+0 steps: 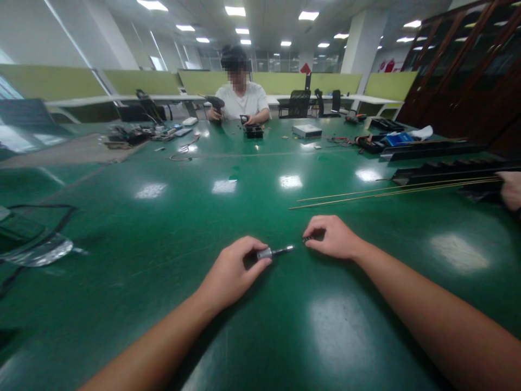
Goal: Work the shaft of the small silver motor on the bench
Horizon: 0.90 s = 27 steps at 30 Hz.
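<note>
L hand (234, 270): grasping, thumb vs. fingers, on barrel of a driver-type hand tool (268, 253). R hand (334, 237): pinching a small dark part (306, 239) btwn thumb and fingers; too small to ID. Both hands are over the green table (228, 217), well short of its far edge; near edge out of view.

Key relation: tool lies btwn the hands, to R of L hand and L of R hand. Long axis runs approx. parallel to far edge, tip end angled slightly toward that edge and directed at R hand. Tip and dark part are apart, short gap, no contact; part sits a little nearer far edge than tip, i.e. slightly off axis. L hand is on the barrel; R hand is the nearer to the free tip. Tool resting on table or held just above: cannot tell.

Tool appearance: stubby silver-grey barrel, rear end hidden by L hand; slim dark shaft, narrower than barrel; bright metallic tip, profile not legible at this res. Dark part: mostly covered, shape unconfirmed.
</note>
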Each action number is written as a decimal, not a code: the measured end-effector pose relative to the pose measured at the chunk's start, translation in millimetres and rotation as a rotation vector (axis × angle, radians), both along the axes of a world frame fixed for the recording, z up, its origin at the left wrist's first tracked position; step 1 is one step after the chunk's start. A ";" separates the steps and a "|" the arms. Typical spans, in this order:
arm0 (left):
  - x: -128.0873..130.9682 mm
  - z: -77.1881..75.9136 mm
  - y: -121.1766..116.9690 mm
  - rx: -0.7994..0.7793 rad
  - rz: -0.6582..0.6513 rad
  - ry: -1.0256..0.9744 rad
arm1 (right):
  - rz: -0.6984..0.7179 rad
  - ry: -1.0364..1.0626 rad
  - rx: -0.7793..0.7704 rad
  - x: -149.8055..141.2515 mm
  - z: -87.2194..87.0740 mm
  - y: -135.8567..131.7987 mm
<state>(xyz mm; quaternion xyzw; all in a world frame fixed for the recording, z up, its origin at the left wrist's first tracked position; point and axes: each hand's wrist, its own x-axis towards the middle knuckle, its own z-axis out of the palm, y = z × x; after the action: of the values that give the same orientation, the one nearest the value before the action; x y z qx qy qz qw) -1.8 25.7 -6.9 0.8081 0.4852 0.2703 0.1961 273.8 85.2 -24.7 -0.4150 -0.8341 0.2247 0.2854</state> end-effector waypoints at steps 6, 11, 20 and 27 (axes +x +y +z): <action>2.0 0.4 -0.5 -0.010 -0.001 -0.011 | 0.069 0.013 -0.013 -8.2 1.4 -5.7; 4.4 -1.0 0.8 0.005 -0.047 -0.050 | 0.108 0.026 -0.003 -25.7 5.5 -16.3; 2.0 -2.5 0.1 -0.005 -0.063 -0.044 | 0.131 0.042 -0.067 -21.3 9.0 -16.1; 3.6 -2.6 -0.6 -0.018 -0.060 -0.071 | 0.074 0.060 -0.159 -30.0 5.1 -20.4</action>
<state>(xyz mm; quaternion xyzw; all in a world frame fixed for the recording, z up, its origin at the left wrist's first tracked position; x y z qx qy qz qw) 1.8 25.1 -9.5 0.8103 0.4560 0.2886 0.2284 243.8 64.8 -19.6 -0.3984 -0.8195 0.3129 0.2680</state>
